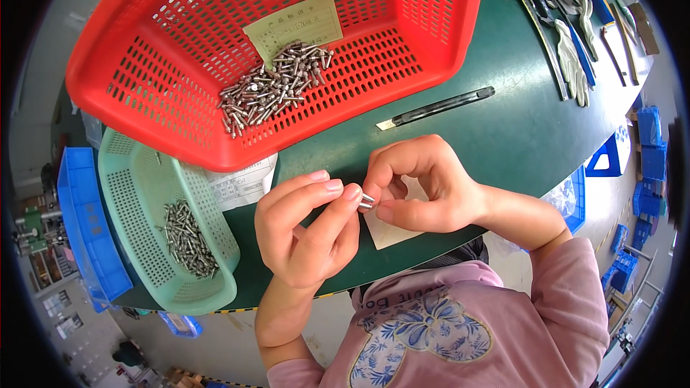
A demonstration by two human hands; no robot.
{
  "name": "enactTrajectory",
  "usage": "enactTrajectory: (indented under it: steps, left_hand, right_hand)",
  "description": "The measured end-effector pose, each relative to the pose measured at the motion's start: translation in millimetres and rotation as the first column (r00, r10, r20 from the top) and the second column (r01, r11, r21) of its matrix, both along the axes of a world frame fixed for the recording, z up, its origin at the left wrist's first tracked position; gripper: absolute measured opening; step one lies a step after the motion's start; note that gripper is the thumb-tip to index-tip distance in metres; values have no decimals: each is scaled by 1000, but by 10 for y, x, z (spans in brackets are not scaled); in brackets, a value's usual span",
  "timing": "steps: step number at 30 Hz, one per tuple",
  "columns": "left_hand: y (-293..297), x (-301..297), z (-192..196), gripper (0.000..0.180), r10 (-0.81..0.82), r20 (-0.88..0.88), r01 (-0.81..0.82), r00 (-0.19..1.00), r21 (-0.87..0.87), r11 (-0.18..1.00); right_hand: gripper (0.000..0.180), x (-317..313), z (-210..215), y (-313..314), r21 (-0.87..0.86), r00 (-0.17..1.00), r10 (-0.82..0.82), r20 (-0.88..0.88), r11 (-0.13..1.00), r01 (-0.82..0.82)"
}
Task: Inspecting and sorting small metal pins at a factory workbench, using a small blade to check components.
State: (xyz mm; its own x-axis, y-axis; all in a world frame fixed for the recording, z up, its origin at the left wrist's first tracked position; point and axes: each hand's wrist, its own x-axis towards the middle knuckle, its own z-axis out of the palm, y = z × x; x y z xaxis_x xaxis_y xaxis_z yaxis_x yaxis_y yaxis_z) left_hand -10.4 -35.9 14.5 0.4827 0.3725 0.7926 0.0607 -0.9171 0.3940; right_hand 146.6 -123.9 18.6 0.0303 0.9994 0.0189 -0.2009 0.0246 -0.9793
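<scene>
My left hand point(309, 226) and my right hand point(435, 187) meet over the table's near edge, fingertips close together. Small shiny metal pins point(366, 202) are pinched between them; how many, and which fingers bear them, is partly hidden. Both hands have thumb and fingers bent inward. Beneath my right hand lies a light-coloured flat piece point(392, 233). Beyond the hands, a large red perforated basket point(172, 129) holds a heap of similar metal pins point(277, 86) and a yellowish paper card point(298, 25). A pale green basket point(136, 244) to the left holds another heap of pins point(188, 241).
A black utility knife point(438, 106) lies on the green table point(503, 136). Printed paper point(248, 183) sits partly under the red basket. Gloves point(571, 65) and assorted tools crowd the far right. A blue bin point(90, 223) stands at far left, another blue bin point(577, 197) at right.
</scene>
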Motion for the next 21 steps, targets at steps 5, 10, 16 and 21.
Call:
enactTrajectory:
  steps: [5,10,16,21]
  left_hand:
    - [21,5,-4,33,8,3,-8,1000,32,999]
    - [17,43,-24,32,9,55,-2,998,-117,993]
    - [45,42,5,32,-63,22,65,998,-188,980]
    - [43,34,15,32,-125,40,131,991,-236,963]
  right_hand:
    - [7,-22,38,12,-80,995,-3,-104,997,-5]
    - [4,3,56,-4,-151,992,8,-128,988,-27]
    - [8,-6,-5,-7,-54,999,11,-47,998,-13]
    - [8,-14,12,4,-6,1000,-8,-11,1000,8]
